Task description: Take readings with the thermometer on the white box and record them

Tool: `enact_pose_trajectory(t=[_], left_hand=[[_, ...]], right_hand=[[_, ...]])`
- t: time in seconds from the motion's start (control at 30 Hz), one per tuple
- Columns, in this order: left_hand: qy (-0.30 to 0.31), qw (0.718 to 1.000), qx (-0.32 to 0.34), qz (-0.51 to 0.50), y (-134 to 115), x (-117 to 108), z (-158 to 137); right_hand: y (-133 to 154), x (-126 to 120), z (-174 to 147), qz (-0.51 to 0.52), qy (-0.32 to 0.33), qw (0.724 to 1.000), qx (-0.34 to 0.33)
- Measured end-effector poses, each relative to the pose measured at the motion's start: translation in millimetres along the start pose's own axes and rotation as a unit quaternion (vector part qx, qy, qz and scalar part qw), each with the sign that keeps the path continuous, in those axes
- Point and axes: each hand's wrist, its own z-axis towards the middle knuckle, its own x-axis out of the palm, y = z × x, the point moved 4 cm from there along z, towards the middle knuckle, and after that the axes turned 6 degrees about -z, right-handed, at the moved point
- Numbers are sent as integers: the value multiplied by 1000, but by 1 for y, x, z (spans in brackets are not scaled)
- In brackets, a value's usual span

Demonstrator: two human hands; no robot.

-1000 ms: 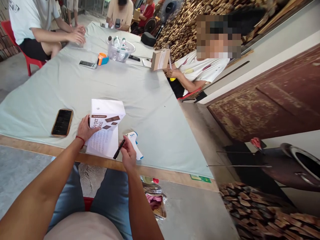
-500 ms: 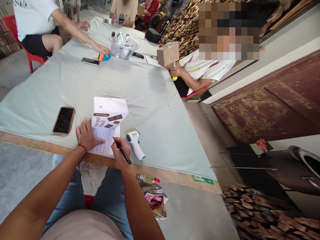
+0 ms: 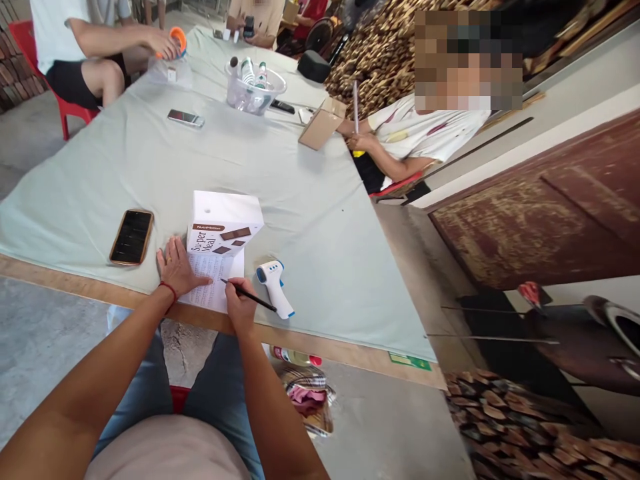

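A printed sheet of paper (image 3: 213, 293) lies at the table's near edge, its far part covered by a white box (image 3: 227, 203) printed with brown bars. My left hand (image 3: 179, 265) rests flat on the sheet's left side, thumb and fingers spread. Between the fingers of my right hand (image 3: 241, 305) is a black pen (image 3: 257, 298), its tip at the sheet's right part. A white and blue forehead thermometer (image 3: 276, 287) lies just right of that hand. Left of my left hand is a phone (image 3: 131, 237) in a brown case.
A clear basin (image 3: 280, 85) of bottles and another phone (image 3: 186, 119) are farther along the cloth-covered table (image 3: 320, 267). At the right side a seated person holds a thin object beside a cardboard box (image 3: 323, 123). A person at the far left handles an orange container (image 3: 178, 41).
My right hand has shifted slightly and the pen now slants flatter, its tip farther left. The person at left has drawn an orange item back. The cardboard box has tipped toward the table.
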Motion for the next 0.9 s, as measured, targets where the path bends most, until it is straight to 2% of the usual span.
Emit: enact_pose_trajectory(t=[0.33,0.9], left_hand=[[-3,1000,-5,8,-2,0,-1],[-7,1000,-1,3,-3,-1,-2]], right_hand=[[-5,3,-1,-37,19,999,-21],[-4,3,-2,-41,27,998,-27]])
